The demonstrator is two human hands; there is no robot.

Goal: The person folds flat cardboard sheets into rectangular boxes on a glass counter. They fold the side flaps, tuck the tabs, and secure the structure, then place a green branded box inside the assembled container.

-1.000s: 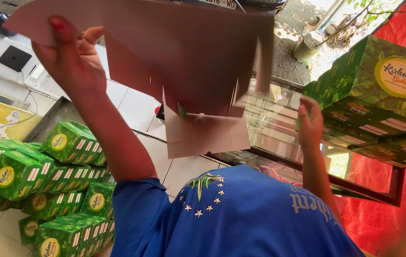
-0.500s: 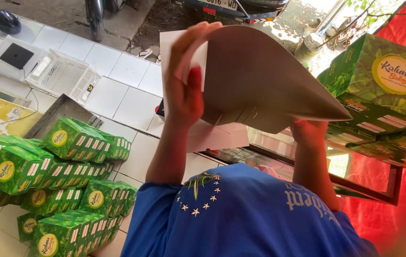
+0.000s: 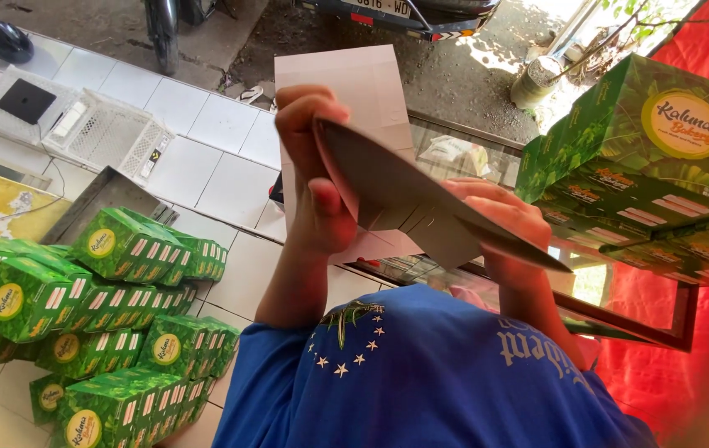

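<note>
here my left hand [image 3: 315, 178] pinches the flat cardboard sheet [image 3: 371, 158] near its fold, raised before my chest; my right hand [image 3: 500, 228] grips its lower edge. it looks light, bendy; hold by creases.

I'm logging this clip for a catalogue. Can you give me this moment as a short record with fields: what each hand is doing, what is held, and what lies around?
left hand: left hand pinches the upper edge of the flat cardboard sheet, thumb on the near side
right hand: right hand supports the folded flap from below
held thing: pale unassembled box blank, partly bent along a crease
left of hands: stack of green boxes on the white tiled floor
right of hands: more green boxes piled on a glass case
far left: white plastic basket
clothing: blue shirt
</note>
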